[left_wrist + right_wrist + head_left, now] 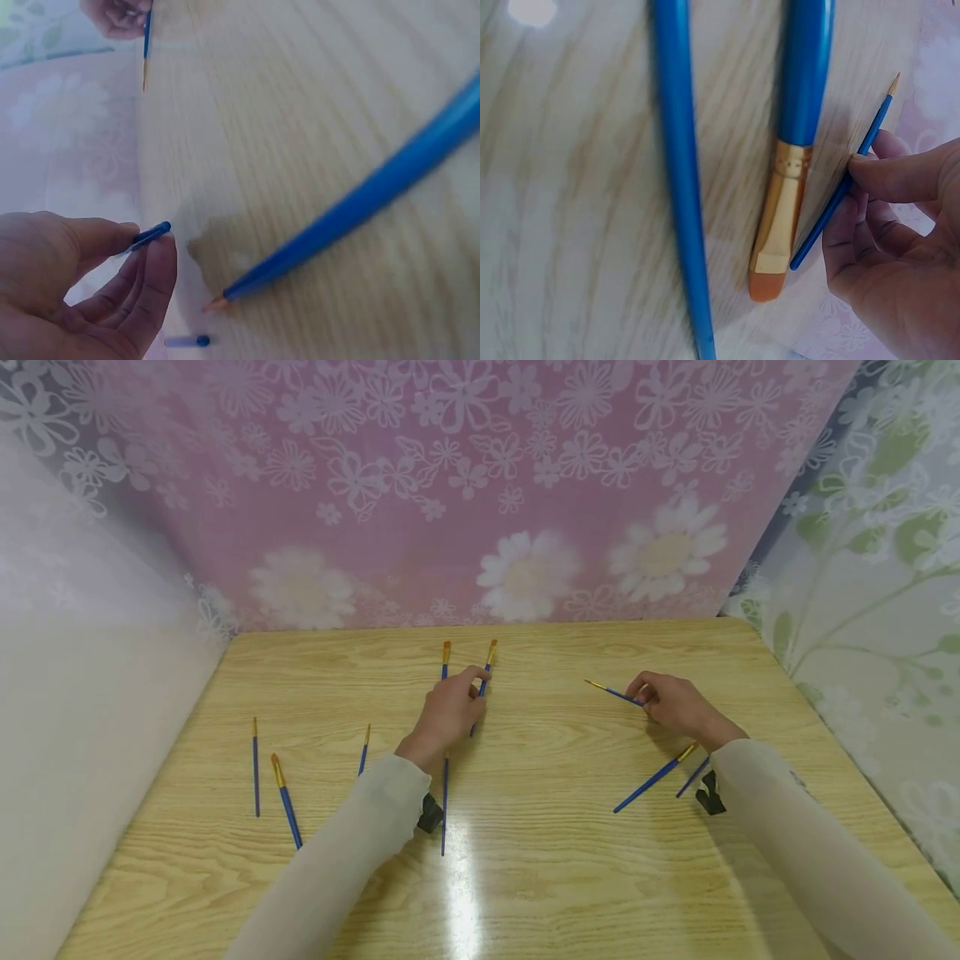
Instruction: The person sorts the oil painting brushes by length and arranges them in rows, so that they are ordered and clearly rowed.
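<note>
My left hand (447, 710) pinches a blue paintbrush (492, 653) with a gold ferrule between thumb and fingers, bristles pointing away from me. In the left wrist view the blue handle end (154, 234) pokes out of the pinch. Right beside this hand lies a flat orange-tipped paintbrush (446, 653), partly hidden by the hand. Over at the right, my right hand (675, 702) pinches a thin paintbrush (611, 692) by its blue handle, its fine tip pointing left. The right wrist view shows thumb and fingertips on that thin handle (825, 225).
Below the right hand lie a wide paintbrush (651, 785) and a thinner one (692, 778). A thin brush (445, 810) lies near the left wrist. Farther left are a thin brush (256, 777), a thicker one (283, 789) and a short visible one (364, 750). Flowered cloth (420, 543) hangs behind the wooden table (540, 877).
</note>
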### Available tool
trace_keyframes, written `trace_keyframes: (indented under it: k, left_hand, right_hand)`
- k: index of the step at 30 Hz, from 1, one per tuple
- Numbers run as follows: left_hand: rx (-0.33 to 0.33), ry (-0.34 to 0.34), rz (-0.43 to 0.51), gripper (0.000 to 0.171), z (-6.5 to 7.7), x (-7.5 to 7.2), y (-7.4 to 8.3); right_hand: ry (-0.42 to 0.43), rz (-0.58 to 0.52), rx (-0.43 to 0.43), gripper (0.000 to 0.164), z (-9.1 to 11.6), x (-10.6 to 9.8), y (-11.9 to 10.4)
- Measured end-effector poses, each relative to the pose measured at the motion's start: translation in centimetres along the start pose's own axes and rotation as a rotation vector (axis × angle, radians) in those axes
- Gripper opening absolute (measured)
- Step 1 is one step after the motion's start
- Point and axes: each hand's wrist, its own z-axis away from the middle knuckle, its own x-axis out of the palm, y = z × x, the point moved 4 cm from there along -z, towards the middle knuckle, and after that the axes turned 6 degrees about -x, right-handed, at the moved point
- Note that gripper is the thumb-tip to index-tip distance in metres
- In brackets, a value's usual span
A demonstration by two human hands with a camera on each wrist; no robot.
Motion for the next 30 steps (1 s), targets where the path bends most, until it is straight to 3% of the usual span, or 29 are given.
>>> trace_keyframes:
  k: [10,21,30]
  left_hand:
    - [-0.088,0.057,-0.108,0.035,-1.0,-0.8,-1.1]
    - [-0.069,0.079,-0.267,0.036,-1.7,-0.6,-1.3]
    - [-0.103,0.075,-0.300,0.036,-1.6,-0.4,-1.5]
  right_hand:
    - [-0.002,0.008,-0.008,0.027,-0.1,0.1,0.0]
    - [-0.001,0.008,-0.006,0.027,-0.1,0.1,0.1]
    - [0.000,0.021,-0.008,0.027,-0.1,0.2,0.1]
